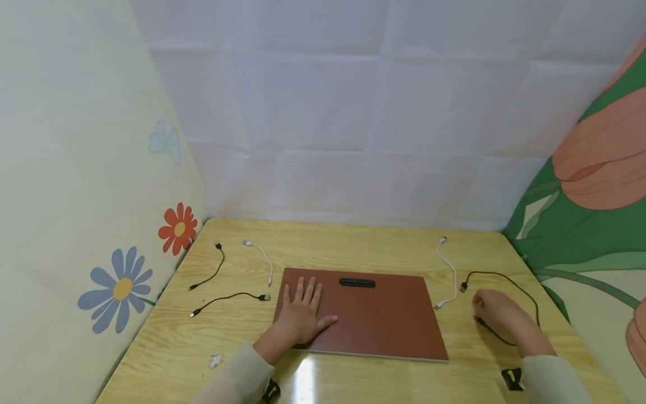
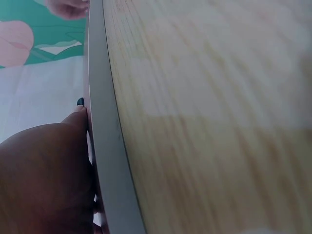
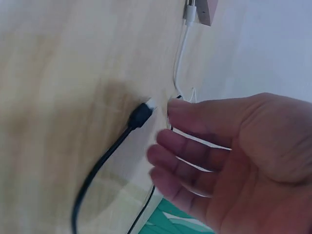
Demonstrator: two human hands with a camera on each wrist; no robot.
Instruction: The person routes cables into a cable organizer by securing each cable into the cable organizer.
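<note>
My left hand rests with its fingers spread on the left part of a reddish-brown board. A black ridged strip sits near the board's far edge. My right hand is over a black USB cable right of the board. In the right wrist view its fingers are loosely bent with nothing seen between them. The small metal-tipped plug of that cable lies close to the thumb, apart from it. A white cable lies between board and right hand.
Left of the board lie two short black cables and a short white cable. A small white scrap lies nearer the front left. White cloth hangs behind the table, with printed flowered cloth at the sides.
</note>
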